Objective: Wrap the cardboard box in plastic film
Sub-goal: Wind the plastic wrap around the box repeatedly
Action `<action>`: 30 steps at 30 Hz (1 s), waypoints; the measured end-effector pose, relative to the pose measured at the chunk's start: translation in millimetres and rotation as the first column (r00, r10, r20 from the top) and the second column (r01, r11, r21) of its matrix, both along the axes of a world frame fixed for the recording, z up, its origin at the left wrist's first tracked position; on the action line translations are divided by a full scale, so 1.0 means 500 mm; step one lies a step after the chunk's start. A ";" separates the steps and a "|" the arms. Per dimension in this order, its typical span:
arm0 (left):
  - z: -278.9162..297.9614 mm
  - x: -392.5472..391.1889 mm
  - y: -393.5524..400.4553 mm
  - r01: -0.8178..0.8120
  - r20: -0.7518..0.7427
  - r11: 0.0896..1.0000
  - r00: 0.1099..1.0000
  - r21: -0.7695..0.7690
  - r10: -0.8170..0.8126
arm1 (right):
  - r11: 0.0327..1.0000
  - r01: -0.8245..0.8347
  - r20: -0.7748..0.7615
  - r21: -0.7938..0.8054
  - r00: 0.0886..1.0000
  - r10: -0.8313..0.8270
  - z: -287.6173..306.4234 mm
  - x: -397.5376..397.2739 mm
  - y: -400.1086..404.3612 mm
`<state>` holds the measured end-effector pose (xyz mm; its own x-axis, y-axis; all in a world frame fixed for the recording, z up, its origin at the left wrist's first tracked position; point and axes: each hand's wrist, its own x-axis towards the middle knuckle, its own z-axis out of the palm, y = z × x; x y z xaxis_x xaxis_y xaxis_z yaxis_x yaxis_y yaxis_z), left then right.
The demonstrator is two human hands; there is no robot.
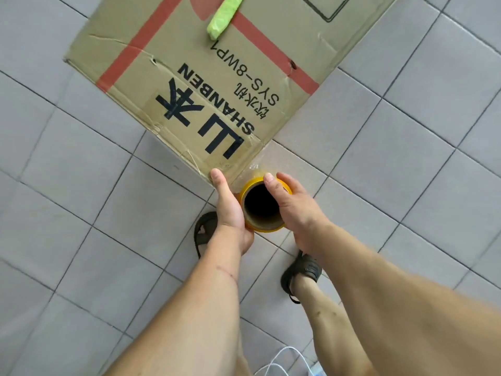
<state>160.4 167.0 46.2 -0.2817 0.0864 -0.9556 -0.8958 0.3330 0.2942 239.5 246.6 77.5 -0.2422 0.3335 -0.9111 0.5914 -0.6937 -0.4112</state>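
Head view: box (217, 77) stands on tiled floor (406, 131), green wad (223, 16) on its top. Roll (261, 206) is held upright at the box's near corner, gripped between left hand (230, 210) and right hand (294, 210), fingers curled round it. Film (253, 169) is stretched from roll to corner, likely kept taut for wrapping round the sides. Sandals (301, 270) seen below the roll.

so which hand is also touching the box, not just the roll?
The left hand: its thumb reaches up onto the cardboard box corner while it grips the film roll. The right hand holds only the roll.
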 end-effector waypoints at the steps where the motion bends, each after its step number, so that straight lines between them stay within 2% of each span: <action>1: 0.007 0.003 0.007 -0.038 0.010 0.999 0.999 0.005 0.038 | 1.000 0.000 -0.006 -0.005 1.000 0.000 -0.002 0.001 0.005; 7: 0.015 0.021 0.035 -0.232 0.104 0.969 0.969 0.087 0.223 | 0.987 -0.132 0.058 0.091 0.990 0.127 0.006 -0.023 0.069; 12: 0.013 0.027 0.054 -0.255 0.075 0.965 0.965 0.058 0.250 | 0.975 -0.219 0.089 0.037 0.972 0.215 0.011 -0.045 0.090; 17: -0.014 0.038 0.048 -0.306 0.180 0.941 0.943 0.146 0.279 | 0.937 -0.343 0.137 0.066 0.933 0.332 0.017 -0.037 0.112; 20: -0.027 0.038 0.048 -0.324 0.195 0.941 0.933 0.091 0.303 | 0.899 -0.433 0.124 0.058 0.897 0.424 0.016 -0.030 0.124; 24: -0.008 0.029 0.077 -0.469 0.004 0.883 0.883 0.009 0.469 | 0.863 -0.501 0.092 0.063 0.864 0.494 0.014 -0.031 0.130; 27: 0.034 0.012 0.099 -0.466 -0.183 0.878 0.877 -0.107 0.444 | 0.815 -0.573 0.080 0.086 0.820 0.567 0.001 -0.032 0.138; 30: 0.026 0.014 0.101 -0.461 -0.299 0.881 0.860 -0.106 0.414 | 0.767 -0.633 0.078 0.102 0.774 0.628 -0.015 -0.029 0.150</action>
